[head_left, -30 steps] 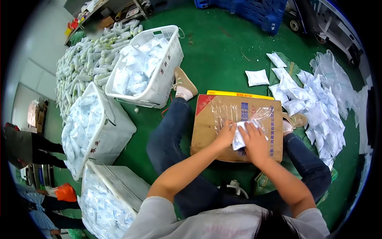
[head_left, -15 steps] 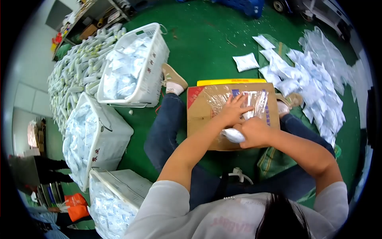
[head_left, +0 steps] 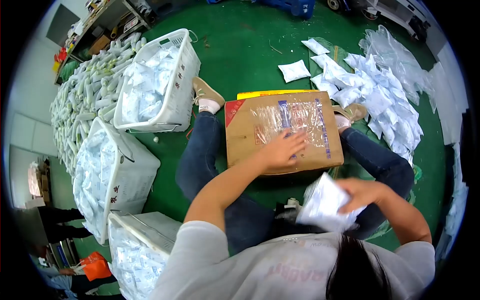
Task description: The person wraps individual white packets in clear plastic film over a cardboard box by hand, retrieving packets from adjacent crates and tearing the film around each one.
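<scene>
A cardboard box (head_left: 245, 147) stands between my legs, with clear plastic film (head_left: 300, 117) over its top. My left hand (head_left: 282, 150) lies on the near part of the box top, fingers stretched and apart, holding nothing. Closer to my body, to the right of the box, my right hand (head_left: 357, 194) grips a white plastic packet (head_left: 325, 202). Motion blurs both the packet and that hand. A strip of yellow (head_left: 280, 92) shows along the box's far edge.
Several white baskets (head_left: 185, 82) full of packets stand on the left, before a large heap of wrapped, pale green pieces (head_left: 82, 105). More white packets (head_left: 380, 100) are piled at right beside clear plastic sheeting (head_left: 395, 55). Another person's sleeve (head_left: 57, 285) shows at lower left.
My right hand has left the box top and swung down and right with the white packet. My left hand has slid toward the near edge of the box.
</scene>
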`<act>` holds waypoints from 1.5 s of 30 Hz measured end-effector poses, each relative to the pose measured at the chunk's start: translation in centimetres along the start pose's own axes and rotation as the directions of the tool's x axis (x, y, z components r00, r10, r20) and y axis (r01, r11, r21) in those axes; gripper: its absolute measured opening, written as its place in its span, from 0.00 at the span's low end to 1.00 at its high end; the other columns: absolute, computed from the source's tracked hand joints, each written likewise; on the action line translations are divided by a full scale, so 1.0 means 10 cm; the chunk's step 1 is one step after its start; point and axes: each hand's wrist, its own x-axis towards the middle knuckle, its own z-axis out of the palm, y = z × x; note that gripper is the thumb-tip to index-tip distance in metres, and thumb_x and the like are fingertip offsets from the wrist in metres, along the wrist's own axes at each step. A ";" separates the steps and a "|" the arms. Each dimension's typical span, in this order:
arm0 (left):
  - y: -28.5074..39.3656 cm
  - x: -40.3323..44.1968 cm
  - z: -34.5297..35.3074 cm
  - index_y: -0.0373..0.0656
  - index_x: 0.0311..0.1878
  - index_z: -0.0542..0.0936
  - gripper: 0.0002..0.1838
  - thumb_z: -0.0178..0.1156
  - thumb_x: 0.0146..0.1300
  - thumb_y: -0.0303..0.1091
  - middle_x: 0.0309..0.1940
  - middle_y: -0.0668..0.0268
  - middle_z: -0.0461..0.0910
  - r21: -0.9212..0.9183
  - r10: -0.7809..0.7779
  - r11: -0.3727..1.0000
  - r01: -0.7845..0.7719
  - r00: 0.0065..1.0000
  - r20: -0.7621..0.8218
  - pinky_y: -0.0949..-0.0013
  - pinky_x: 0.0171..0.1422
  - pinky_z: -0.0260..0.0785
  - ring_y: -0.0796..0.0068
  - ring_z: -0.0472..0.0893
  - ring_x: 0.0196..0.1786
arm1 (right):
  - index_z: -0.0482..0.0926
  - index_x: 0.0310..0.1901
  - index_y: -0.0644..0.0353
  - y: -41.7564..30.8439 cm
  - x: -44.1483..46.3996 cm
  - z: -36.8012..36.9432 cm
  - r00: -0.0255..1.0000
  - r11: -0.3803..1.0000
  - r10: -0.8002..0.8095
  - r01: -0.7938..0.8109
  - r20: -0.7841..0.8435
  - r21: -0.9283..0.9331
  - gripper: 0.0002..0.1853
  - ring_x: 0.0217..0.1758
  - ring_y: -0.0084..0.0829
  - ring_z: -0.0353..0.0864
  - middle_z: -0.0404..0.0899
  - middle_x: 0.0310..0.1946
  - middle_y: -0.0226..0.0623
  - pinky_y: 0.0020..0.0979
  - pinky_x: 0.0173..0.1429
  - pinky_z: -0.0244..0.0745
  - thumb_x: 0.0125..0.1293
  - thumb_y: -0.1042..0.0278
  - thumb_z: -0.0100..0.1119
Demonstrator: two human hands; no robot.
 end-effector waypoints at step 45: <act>1.05 -0.08 -0.97 0.47 0.75 0.59 0.39 0.45 0.73 0.66 0.70 0.62 0.71 -0.737 -0.761 -0.595 -0.320 0.520 0.388 0.50 0.66 0.71 0.62 0.72 0.69 | 0.74 0.63 0.63 -0.10 1.34 -0.12 0.872 0.040 -0.164 0.473 -0.461 0.880 0.24 0.66 0.38 0.75 0.79 0.60 0.41 0.41 0.70 0.66 0.73 0.55 0.52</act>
